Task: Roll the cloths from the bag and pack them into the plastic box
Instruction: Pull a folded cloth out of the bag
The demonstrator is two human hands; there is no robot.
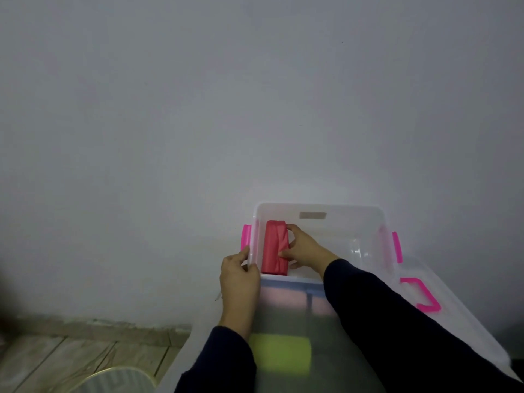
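One rolled red cloth [274, 248] lies inside the clear plastic box [317, 211], tucked against its left wall. It looks soft and light, likely to loosen if you let go carelessly, so keep your hold along its long side, pressing the roll toward the wall rather than pinching one end. Your right hand [304, 246] reaches over the near rim, thumb and fingers curled against the roll's right side. Your left hand [239, 276] grips the box's near-left corner, thumb over the rim, steadying it beside the pink latch [245, 236].
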